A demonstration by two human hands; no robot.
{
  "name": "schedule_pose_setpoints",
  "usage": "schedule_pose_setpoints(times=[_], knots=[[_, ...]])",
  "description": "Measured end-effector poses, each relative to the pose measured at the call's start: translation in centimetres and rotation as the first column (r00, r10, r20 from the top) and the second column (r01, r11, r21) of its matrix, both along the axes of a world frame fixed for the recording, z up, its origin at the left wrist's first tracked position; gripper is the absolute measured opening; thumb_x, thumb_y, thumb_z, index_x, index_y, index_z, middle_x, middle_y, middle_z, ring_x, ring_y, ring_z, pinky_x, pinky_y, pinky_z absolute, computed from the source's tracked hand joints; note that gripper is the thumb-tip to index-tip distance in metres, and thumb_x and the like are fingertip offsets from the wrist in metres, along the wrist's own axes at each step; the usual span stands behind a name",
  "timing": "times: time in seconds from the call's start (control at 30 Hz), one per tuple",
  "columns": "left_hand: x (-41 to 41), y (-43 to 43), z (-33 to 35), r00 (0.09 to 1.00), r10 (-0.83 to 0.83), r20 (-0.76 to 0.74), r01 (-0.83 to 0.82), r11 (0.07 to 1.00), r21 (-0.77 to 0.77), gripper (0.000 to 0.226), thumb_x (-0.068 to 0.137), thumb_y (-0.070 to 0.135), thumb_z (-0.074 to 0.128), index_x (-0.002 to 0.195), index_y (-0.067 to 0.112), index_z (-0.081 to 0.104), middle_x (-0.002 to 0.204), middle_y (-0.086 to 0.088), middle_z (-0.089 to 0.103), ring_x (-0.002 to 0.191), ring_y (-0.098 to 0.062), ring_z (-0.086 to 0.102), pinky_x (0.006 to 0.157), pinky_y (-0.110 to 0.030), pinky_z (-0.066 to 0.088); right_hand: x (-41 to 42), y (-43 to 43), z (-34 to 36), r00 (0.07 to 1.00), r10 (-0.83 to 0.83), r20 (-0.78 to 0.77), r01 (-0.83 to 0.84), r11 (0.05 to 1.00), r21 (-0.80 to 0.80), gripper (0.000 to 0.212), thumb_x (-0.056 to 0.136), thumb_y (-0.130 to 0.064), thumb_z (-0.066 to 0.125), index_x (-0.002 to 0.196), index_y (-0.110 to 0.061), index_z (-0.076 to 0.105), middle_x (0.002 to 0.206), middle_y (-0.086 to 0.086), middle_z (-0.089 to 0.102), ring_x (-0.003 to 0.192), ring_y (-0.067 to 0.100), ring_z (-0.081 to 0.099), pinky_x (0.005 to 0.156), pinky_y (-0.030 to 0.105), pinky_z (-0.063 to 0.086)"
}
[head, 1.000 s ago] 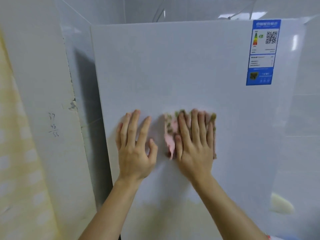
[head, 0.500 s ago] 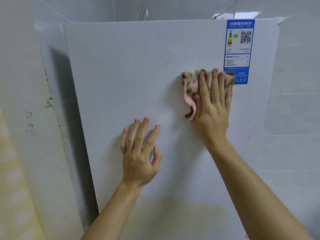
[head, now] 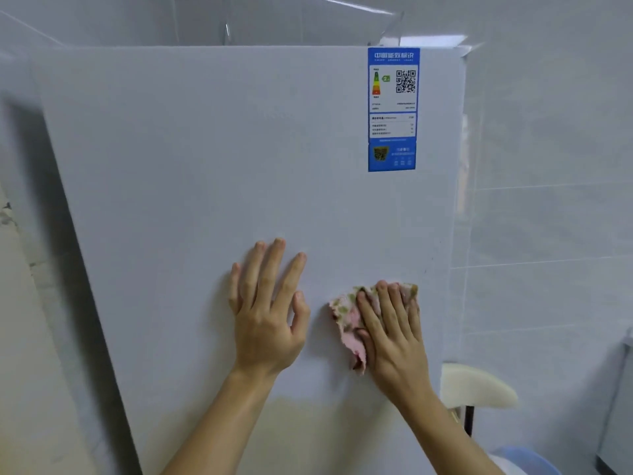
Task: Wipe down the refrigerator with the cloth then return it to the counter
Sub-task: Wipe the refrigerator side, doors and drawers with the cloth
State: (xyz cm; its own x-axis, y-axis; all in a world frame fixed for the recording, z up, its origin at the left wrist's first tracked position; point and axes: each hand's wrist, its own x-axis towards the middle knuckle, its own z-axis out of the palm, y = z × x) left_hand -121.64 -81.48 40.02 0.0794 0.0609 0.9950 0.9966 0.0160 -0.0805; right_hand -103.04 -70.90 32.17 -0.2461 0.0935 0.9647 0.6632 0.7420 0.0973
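Note:
The white refrigerator door [head: 205,166] fills most of the view, standing straight ahead. My left hand [head: 267,313] lies flat on the door with its fingers spread and holds nothing. To its right, my right hand [head: 394,330] presses a pink cloth with green blotches [head: 346,317] flat against the door. The cloth sticks out to the left and above the fingers, near the door's right edge. A blue energy label [head: 392,109] is stuck at the door's upper right.
White tiled wall [head: 548,200] runs along the right of the fridge. A cream chair back [head: 476,389] on a dark post stands low at the right, with a blue rounded object [head: 527,461] below it. A wall corner [head: 20,303] stands at the left.
My right hand has swept the cloth down from beside the blue label to the lower right of the door. My left hand stays flat on the door.

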Motion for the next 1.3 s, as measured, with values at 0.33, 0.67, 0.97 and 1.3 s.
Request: schedule_pose_setpoints(times=[0.33,0.67,0.97,1.3], knots=[[2.3,1.3,0.3,0.999,0.018,0.027,-0.018,1.000,-0.001,0.050,0.097,0.024,0.060,0.146,0.015,0.061,0.161,-0.014,0.046,0.154,-0.035,0.035,0.126,-0.055,0.020,2.4,4.0,18.6,0.936,-0.006,-0.353,0.019,0.999,0.034,0.050,0.115,-0.027,0.032,0.160,-0.007,0.037,0.168,0.022,0.029,0.157,0.041,0.023,0.127,0.061,0.021],[2.3,1.7,0.2,0.999,0.029,0.037,-0.030,0.999,0.028,0.049,0.096,0.020,0.061,0.144,0.017,0.062,0.160,-0.014,0.046,0.154,-0.033,0.035,0.125,-0.059,0.023,3.4,1.2,-6.1,0.956,0.065,-0.288,-0.123,0.974,-0.190,0.057,0.115,-0.039,0.028,0.168,-0.022,0.015,0.173,0.023,0.008,0.155,0.056,0.009,0.121,0.071,0.020],[2.1,1.2,0.2,1.000,0.003,0.031,-0.002,1.000,-0.028,0.053,0.095,0.020,0.060,0.148,0.017,0.058,0.164,-0.012,0.041,0.156,-0.033,0.031,0.127,-0.056,0.018,3.9,3.0,3.3,0.967,0.109,-0.232,-0.123,0.991,-0.047,0.053,0.114,-0.033,0.036,0.159,-0.005,0.034,0.166,0.027,0.028,0.160,0.039,0.012,0.126,0.065,0.019],[2.1,0.6,-0.1,0.999,0.017,0.038,-0.014,0.997,-0.076,0.056,0.096,0.017,0.059,0.152,0.017,0.054,0.166,-0.014,0.037,0.158,-0.034,0.027,0.128,-0.057,0.017,3.2,2.4,2.8,0.931,0.244,-0.273,-0.261,0.965,-0.027,0.048,0.109,-0.022,0.051,0.154,-0.009,0.042,0.170,0.010,0.024,0.161,0.027,0.014,0.130,0.050,0.013]])
